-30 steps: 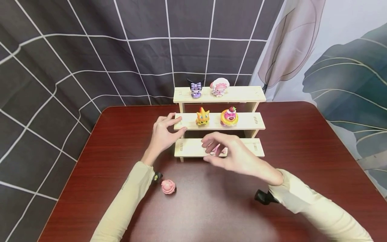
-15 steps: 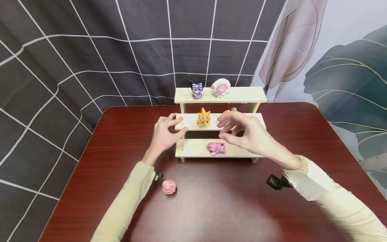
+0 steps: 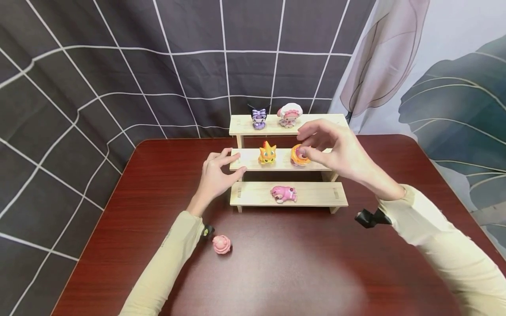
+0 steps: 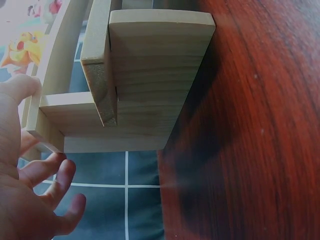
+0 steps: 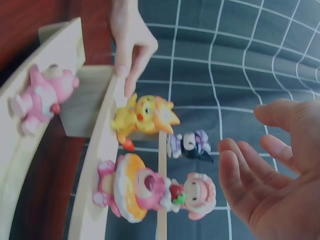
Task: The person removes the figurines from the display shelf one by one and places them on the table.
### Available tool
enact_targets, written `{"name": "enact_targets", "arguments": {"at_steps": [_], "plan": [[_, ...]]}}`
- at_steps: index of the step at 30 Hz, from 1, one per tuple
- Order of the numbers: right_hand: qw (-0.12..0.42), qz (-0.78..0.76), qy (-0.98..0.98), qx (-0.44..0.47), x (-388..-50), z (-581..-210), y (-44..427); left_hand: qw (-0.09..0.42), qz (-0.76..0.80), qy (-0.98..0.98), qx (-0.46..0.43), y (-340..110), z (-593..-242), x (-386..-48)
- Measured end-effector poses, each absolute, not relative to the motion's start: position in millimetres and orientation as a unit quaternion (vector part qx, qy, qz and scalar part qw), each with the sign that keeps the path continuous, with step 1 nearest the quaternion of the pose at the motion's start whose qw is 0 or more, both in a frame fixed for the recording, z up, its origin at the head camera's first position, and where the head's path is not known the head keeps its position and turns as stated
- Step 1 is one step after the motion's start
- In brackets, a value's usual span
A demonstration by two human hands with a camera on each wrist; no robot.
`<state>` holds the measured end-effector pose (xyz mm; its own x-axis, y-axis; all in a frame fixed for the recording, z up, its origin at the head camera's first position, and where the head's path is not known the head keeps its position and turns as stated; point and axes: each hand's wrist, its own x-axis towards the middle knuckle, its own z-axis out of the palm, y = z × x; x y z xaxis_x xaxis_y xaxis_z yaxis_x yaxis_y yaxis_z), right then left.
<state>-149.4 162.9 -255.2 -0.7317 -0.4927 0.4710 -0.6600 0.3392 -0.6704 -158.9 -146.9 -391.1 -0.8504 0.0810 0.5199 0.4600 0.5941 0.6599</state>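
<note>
My left hand [image 3: 215, 177] grips the left end of the middle board of a three-tier wooden shelf [image 3: 316, 193], thumb at the front edge. My right hand [image 3: 336, 153] hovers in front of the middle tier's right part with bent, parted fingers and nothing between them. Nearest to it in the head view is a pink bear figurine with a yellow-orange ring [image 3: 299, 156], partly covered by the thumb. Left of that stands a yellow-orange figurine with pointed ears [image 3: 267, 153]. A pink bear figurine [image 3: 283, 193] lies on its front on the lowest board.
On the top board stand a purple-and-black figurine [image 3: 258, 118] and a pink figurine with a white bonnet [image 3: 290, 115]. A small pink swirled object [image 3: 221, 244] sits on the red-brown table [image 3: 276, 263], close to the left sleeve. A dark checked curtain [image 3: 197, 66] hangs behind.
My right hand has moved up and to the right, from in front of the lowest board to the middle tier, uncovering the lying bear figurine. The left hand keeps its hold on the shelf.
</note>
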Motion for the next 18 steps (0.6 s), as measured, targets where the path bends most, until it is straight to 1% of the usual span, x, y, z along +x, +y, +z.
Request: {"name": "enact_targets", "arguments": {"at_steps": [8, 14, 18], "plan": [[0.109, 0.469, -0.816, 0.32, -167, -250, 169, 0.221, -0.417, -0.868, -0.154, -147, -392, -159], [0.13, 0.436, -0.834, 0.312, -183, -248, 172, 0.218, -0.42, -0.868, -0.151, -147, -391, -159], [0.13, 0.422, -0.847, 0.295, -192, -249, 173, 0.221, -0.418, -0.868, -0.151, -147, -391, -159]]}}
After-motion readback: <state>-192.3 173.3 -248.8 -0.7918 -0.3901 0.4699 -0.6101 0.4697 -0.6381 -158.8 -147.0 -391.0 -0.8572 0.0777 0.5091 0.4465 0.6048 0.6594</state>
